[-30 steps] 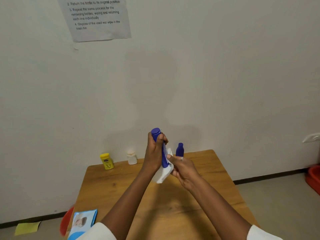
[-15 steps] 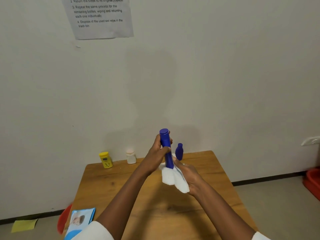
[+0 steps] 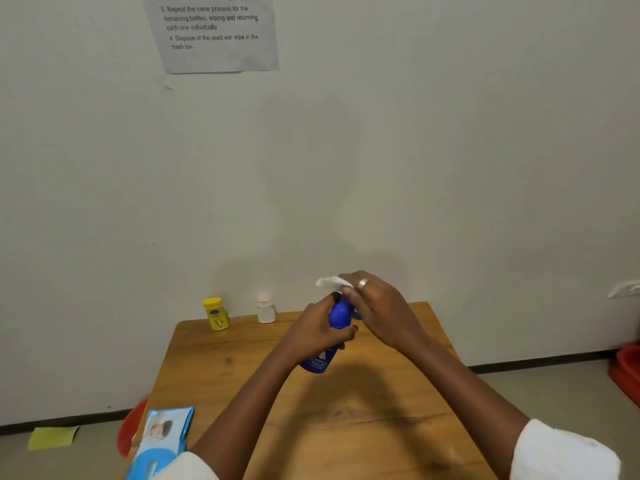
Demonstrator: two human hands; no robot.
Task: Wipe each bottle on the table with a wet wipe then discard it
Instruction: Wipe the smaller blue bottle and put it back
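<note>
My left hand (image 3: 313,332) grips a tall blue bottle (image 3: 332,332) around its middle, tilted, its base hanging above the wooden table (image 3: 363,427). My right hand (image 3: 379,308) covers the bottle's top and pinches a white wet wipe (image 3: 330,283) that sticks out to the left of my fingers. A small yellow bottle (image 3: 216,313) and a small white bottle (image 3: 266,310) stand at the table's far edge by the wall. A sliver of a second blue bottle (image 3: 357,314) shows behind my right hand; the rest is hidden.
A blue wet-wipe pack (image 3: 162,436) lies at the table's near left corner. A red bin (image 3: 130,431) sits on the floor left of the table, another red tub (image 3: 628,370) at the right. A yellow note (image 3: 52,437) lies on the floor.
The tall blue bottle has tipped and come lower in my left hand. My right hand moved with the wipe from the bottle's lower part up to its top.
</note>
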